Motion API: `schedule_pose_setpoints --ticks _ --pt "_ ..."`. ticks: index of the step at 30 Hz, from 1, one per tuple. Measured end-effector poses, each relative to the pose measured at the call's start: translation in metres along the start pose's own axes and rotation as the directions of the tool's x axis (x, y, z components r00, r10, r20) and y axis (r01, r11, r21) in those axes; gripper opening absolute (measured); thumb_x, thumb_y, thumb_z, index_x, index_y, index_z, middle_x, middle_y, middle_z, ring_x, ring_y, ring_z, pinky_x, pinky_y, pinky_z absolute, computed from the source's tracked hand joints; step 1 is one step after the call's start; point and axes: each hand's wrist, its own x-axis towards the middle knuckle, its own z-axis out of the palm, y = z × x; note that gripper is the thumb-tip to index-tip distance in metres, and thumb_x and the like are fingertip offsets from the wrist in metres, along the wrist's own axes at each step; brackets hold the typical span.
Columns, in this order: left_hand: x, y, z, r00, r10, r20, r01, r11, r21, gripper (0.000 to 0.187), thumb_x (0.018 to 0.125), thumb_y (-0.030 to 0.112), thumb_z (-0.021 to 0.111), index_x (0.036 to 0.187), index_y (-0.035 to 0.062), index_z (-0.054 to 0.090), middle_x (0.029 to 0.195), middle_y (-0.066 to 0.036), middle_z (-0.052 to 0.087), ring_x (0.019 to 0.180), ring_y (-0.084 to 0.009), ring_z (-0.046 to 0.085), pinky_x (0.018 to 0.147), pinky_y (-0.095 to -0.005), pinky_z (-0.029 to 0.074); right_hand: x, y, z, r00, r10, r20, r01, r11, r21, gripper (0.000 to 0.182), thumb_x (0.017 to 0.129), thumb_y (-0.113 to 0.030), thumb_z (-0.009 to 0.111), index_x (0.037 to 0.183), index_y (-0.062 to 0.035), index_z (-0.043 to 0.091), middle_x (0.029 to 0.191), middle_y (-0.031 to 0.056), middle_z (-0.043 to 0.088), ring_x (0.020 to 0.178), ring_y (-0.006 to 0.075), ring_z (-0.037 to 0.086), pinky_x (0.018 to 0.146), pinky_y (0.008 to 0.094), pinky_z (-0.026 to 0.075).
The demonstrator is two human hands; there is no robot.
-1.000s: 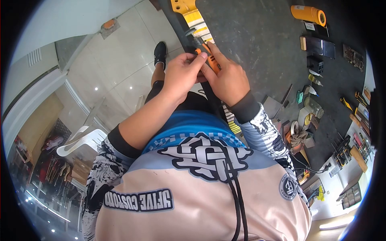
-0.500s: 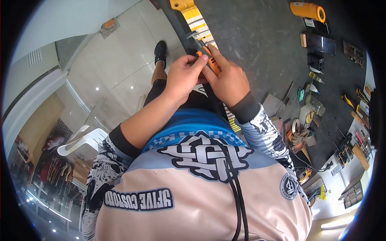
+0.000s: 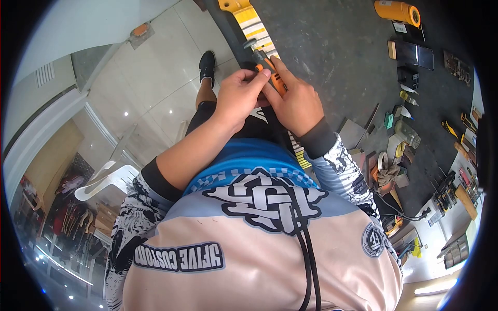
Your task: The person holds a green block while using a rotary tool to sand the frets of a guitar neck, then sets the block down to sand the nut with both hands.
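Note:
A small orange-and-black rotary tool (image 3: 278, 82) with a round disc at its tip (image 3: 250, 44) lies between my two hands. My right hand (image 3: 300, 106) is wrapped round its body, index finger stretched along it toward the tip. My left hand (image 3: 234, 98) is closed, thumb and index finger pinching at the tool's orange front part. Beneath the tool runs a guitar neck (image 3: 251, 26), its fretboard covered with white and yellow tape between the frets. The disc is over the fretboard's left edge in this view. My hands hide the middle of the neck.
The dark bench (image 3: 332, 46) extends to the right. On it are a yellow cylinder (image 3: 397, 13), a phone-like black slab (image 3: 419, 56), small bottles (image 3: 408, 98), a glass jar (image 3: 407, 133) and a tape roll (image 3: 382, 161). A white chair (image 3: 111, 182) stands left on the tiled floor.
The rotary tool has turned slightly in my hands, and its disc tip has shifted a little. Both hands have moved slightly right and keep their hold. The guitar neck has stayed in place.

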Motion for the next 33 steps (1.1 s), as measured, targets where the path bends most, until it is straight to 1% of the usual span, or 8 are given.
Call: schedule_pose_setpoints --ticks 7,10,13,16,19,25,28,33 --pt "0.008 0.001 0.008 1.000 0.007 0.009 -0.007 0.999 0.031 0.038 0.098 0.025 0.071 0.109 -0.0094 0.060 0.097 -0.017 0.069 0.084 -0.0227 0.073 0.072 -0.0349 0.065 0.003 0.001 -0.010 0.998 0.058 0.032 -0.058 0.998 0.001 0.062 0.094 -0.045 0.067 0.145 -0.0122 0.057 0.093 0.0230 0.073 0.084 0.0419 0.073 0.073 0.0480 0.059" --pt "0.007 0.007 0.014 0.999 -0.014 0.041 0.011 0.998 0.067 0.037 0.101 0.029 0.068 0.113 -0.0055 0.060 0.098 -0.013 0.067 0.086 -0.0215 0.072 0.077 -0.0349 0.063 0.002 0.003 -0.014 0.999 0.049 -0.001 -0.049 0.998 0.027 0.062 0.094 -0.045 0.067 0.146 -0.0140 0.056 0.097 0.0225 0.074 0.088 0.0425 0.072 0.075 0.0481 0.059" --pt "0.012 0.006 0.021 0.998 -0.012 0.056 0.007 0.996 0.085 0.039 0.101 0.029 0.068 0.114 -0.0066 0.060 0.100 -0.014 0.068 0.086 -0.0216 0.072 0.079 -0.0359 0.063 0.004 0.005 -0.022 0.992 0.118 0.037 -0.118 0.993 0.000 0.061 0.093 -0.044 0.068 0.146 -0.0153 0.057 0.099 0.0228 0.074 0.090 0.0424 0.072 0.078 0.0478 0.059" --pt "0.018 0.004 0.026 0.998 0.008 0.061 -0.015 0.992 0.121 0.040 0.101 0.029 0.068 0.115 -0.0074 0.060 0.101 -0.015 0.068 0.087 -0.0215 0.072 0.080 -0.0369 0.064 0.006 0.012 -0.023 0.996 0.091 -0.020 -0.091 0.996 0.013 0.060 0.093 -0.042 0.069 0.146 -0.0170 0.057 0.100 0.0231 0.074 0.091 0.0422 0.072 0.079 0.0476 0.059" --pt "0.019 0.005 0.033 0.998 0.033 0.052 -0.036 0.998 0.057 0.037 0.098 0.025 0.071 0.106 -0.0102 0.063 0.097 -0.016 0.069 0.083 -0.0214 0.072 0.071 -0.0345 0.065 0.008 0.013 -0.027 0.995 0.097 -0.020 -0.097 0.995 0.001 0.059 0.092 -0.042 0.069 0.145 -0.0174 0.057 0.101 0.0224 0.074 0.091 0.0419 0.072 0.080 0.0475 0.059" --pt "0.023 0.004 0.035 0.997 0.034 0.062 -0.038 0.998 0.057 0.037 0.099 0.025 0.070 0.107 -0.0104 0.063 0.098 -0.016 0.069 0.084 -0.0209 0.072 0.070 -0.0342 0.065 0.009 0.017 -0.028 0.996 0.091 -0.020 -0.091 0.996 0.013 0.059 0.093 -0.041 0.069 0.145 -0.0173 0.058 0.105 0.0217 0.074 0.093 0.0420 0.072 0.080 0.0474 0.059" --pt "0.022 0.004 0.032 0.997 0.016 0.076 -0.024 0.995 0.102 0.038 0.101 0.028 0.067 0.114 -0.0076 0.060 0.099 -0.014 0.069 0.087 -0.0212 0.072 0.078 -0.0366 0.064 0.009 0.018 -0.026 0.997 0.082 -0.014 -0.082 0.997 -0.007 0.059 0.092 -0.042 0.069 0.145 -0.0174 0.057 0.106 0.0220 0.074 0.093 0.0416 0.072 0.080 0.0470 0.059" --pt "0.016 0.002 0.027 0.999 0.005 0.048 -0.009 0.996 0.084 0.037 0.102 0.028 0.066 0.115 -0.0065 0.060 0.098 -0.014 0.068 0.084 -0.0207 0.071 0.077 -0.0363 0.063 0.006 0.014 -0.022 0.998 0.058 -0.013 -0.058 0.998 -0.025 0.060 0.093 -0.045 0.068 0.145 -0.0176 0.057 0.100 0.0222 0.074 0.090 0.0416 0.073 0.077 0.0483 0.059"
